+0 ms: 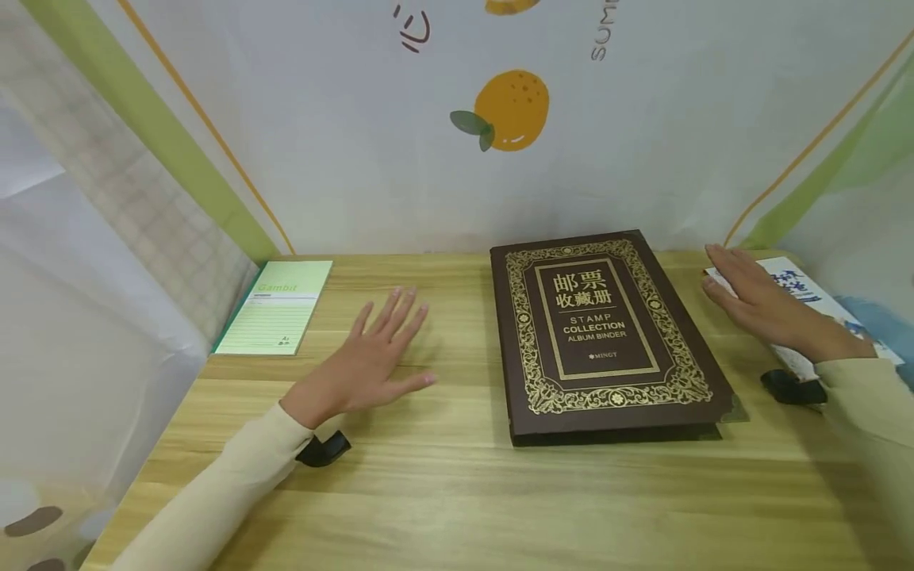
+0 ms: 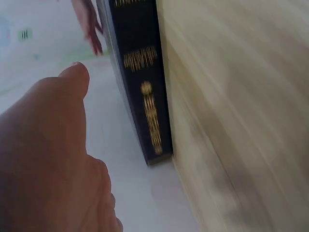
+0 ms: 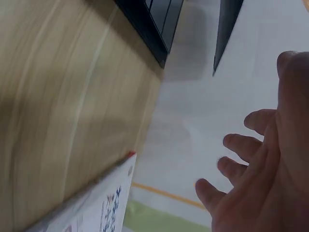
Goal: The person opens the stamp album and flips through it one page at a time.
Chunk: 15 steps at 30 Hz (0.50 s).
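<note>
A brown stamp album [image 1: 607, 333] with gold lettering and a gold ornamental border lies on the wooden table. To its left, my left hand [image 1: 367, 361] hovers palm down, fingers spread, holding nothing. The album's dark spine [image 2: 140, 82] with gold print shows beyond that hand in the left wrist view. My right hand [image 1: 774, 305] is held at the album's right, fingers straight, overlapping a white book [image 1: 814, 293] with blue characters in the head view. In the right wrist view, the album's upper cover [image 3: 227, 34] stands apart from its lower part, leaving a gap.
A pale green notepad [image 1: 274, 309] marked Gambit lies at the table's back left. Fabric printed with an orange [image 1: 512, 111] rises behind the table [image 1: 443, 507], and more fabric hangs at both sides. Black straps [image 1: 323, 450] sit at the wrists.
</note>
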Each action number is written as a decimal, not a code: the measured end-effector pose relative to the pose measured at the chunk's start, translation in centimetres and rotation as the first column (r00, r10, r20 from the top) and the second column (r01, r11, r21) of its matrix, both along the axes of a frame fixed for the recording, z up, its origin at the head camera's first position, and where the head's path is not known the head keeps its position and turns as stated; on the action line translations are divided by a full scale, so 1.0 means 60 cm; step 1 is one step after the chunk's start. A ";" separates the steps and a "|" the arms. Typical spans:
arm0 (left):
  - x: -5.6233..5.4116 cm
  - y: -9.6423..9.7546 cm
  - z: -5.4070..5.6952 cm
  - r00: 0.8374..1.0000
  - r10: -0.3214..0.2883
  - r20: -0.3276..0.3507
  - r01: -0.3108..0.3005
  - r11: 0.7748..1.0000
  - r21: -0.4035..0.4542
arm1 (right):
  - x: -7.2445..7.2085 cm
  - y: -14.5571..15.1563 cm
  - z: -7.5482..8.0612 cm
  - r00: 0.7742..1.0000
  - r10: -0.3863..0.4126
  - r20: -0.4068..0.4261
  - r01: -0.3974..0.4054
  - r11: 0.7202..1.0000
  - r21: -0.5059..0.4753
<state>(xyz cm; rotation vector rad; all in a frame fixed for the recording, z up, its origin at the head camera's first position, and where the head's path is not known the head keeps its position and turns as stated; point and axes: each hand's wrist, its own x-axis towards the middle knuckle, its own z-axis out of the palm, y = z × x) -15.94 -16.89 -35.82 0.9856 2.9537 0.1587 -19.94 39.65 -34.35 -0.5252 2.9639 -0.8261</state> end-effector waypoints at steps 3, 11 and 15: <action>0.016 0.040 -0.007 0.995 -0.095 -0.030 0.094 0.996 -0.007 | -0.014 -0.017 -0.004 0.998 0.012 0.055 -0.012 1.000 0.001; 0.062 0.130 -0.015 0.947 -0.307 -0.097 0.302 0.951 -0.060 | -0.047 -0.048 -0.006 0.970 -0.019 0.241 0.022 1.000 -0.009; 0.076 0.166 -0.012 0.932 -0.349 -0.097 0.346 0.937 -0.052 | -0.054 -0.050 -0.002 0.958 -0.012 0.287 0.027 0.998 -0.049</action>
